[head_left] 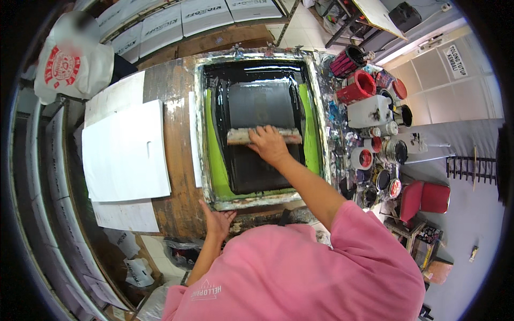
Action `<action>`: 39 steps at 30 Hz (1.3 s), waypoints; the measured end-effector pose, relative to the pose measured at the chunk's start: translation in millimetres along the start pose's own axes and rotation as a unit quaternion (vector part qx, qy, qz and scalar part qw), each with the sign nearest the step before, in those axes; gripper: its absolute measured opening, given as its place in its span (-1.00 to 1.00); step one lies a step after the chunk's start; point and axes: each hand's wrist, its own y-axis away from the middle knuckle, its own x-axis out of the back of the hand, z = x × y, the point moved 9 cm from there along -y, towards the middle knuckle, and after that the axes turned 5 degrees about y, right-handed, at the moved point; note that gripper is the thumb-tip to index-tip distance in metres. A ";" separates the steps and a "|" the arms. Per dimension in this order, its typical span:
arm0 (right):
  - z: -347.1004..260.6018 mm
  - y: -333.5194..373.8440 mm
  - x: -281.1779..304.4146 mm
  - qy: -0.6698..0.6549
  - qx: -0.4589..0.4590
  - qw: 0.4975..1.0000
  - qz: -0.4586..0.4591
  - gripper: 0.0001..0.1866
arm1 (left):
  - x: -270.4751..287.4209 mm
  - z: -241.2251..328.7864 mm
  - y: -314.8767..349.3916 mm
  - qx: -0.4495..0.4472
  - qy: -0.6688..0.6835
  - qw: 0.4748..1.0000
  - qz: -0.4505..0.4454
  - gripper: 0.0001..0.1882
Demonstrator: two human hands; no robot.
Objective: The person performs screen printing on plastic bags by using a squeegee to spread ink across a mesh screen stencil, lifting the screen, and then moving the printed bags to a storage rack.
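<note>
Pink short-sleeved shirt (305,273), white print (207,292), bare hands (267,144).

The right hand (267,144) grips, palm down; the left hand (218,222) splays.

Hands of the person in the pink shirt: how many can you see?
2. The right hand grips the ink-stained squeegee; the left hand is by the near-left corner of the screen-printing frame.

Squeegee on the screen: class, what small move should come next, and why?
Probably draw the squeegee toward the near edge of the frame: the right grip holds it partway across, and a black-inked area lies between it and that edge.
</note>
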 end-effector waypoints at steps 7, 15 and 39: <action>79.0 -133.4 -17.9 -0.003 -0.006 0.999 0.042 -0.57 | -0.4 -1.9 3.8 0.000 -0.001 1.000 -0.021 0.48; 126.7 -229.3 -4.3 -0.077 0.028 0.996 -0.028 -0.46 | -4.7 5.4 26.5 -0.027 -0.012 0.999 -0.030 0.40; -84.6 53.0 253.1 0.048 0.010 0.999 0.011 -0.59 | -102.1 93.0 159.0 -0.196 0.000 0.896 -0.399 0.25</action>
